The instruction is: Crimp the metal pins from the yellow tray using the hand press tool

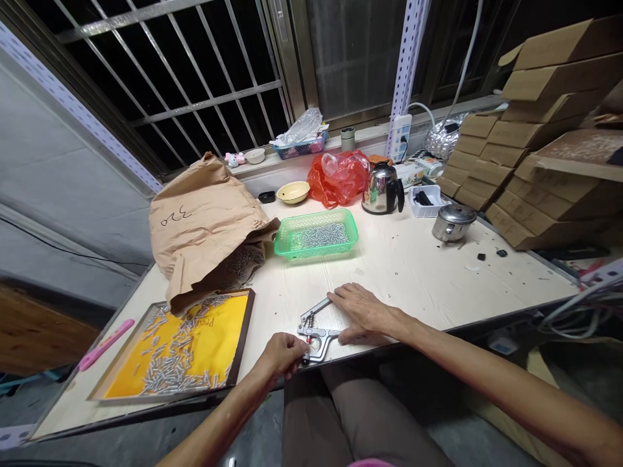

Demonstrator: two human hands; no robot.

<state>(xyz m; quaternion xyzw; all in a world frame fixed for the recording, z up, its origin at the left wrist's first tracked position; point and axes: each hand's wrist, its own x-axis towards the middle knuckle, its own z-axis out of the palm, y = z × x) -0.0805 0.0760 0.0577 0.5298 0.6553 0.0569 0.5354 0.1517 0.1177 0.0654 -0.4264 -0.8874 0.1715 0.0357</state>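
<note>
Silver hand press pliers (pixel 318 347) with a spring and a small red part at the jaws lie near the table's front edge. My right hand (pixel 363 312) grips them, fingertips on the spread upper handle and thumb by the lower one. At the jaws, my left hand (pixel 283 353) has its fingers pinched together. Whatever is between those fingers is too small to make out. To the left, a shallow tray (pixel 248 324) with a yellow lining holds many small metal pins (pixel 168 370). Beyond the pliers stands a green plastic basket (pixel 280 243) with similar small metal pieces in it.
A large brown paper bag (pixel 204 227) leans over the tray's back edge. A pink-handled tool (pixel 107 345) lies at far left. Towards the back are a yellow bowl (pixel 293 192), red plastic bag (pixel 335 180), kettle (pixel 382 191) and lidded metal pot (pixel 452 224). Cardboard boxes (pixel 516 155) rise at right.
</note>
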